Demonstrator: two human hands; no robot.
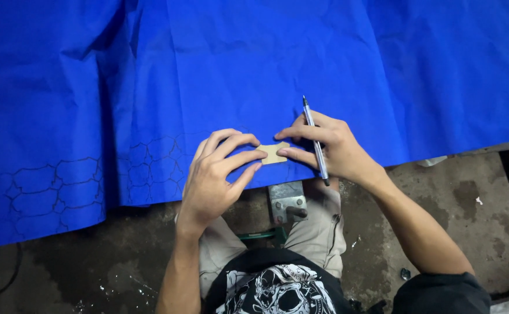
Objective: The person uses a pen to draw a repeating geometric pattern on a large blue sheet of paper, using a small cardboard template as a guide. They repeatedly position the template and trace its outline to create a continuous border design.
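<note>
Nearest to me I see a black printed shirt (277,291) and light trousers (318,232), with the stained concrete floor (120,261) on both sides. Just beyond the knees a metal bracket (287,200) with a bolt sticks out from under the near edge of the desk. My left hand (216,174) lies on the blue cloth (254,64), its fingertips pressing the left end of a small tan cardboard template (273,153), so that grip is closed down on the template. My right hand (330,151) pinches the right end of the template with thumb and forefinger and also holds a pen (315,139), tip pointing away from me. The template lies flat near the cloth's near edge, between both hands. To the left, dark outlines (62,186) are drawn along the cloth. The cloth spreads far across the whole desk.
</note>
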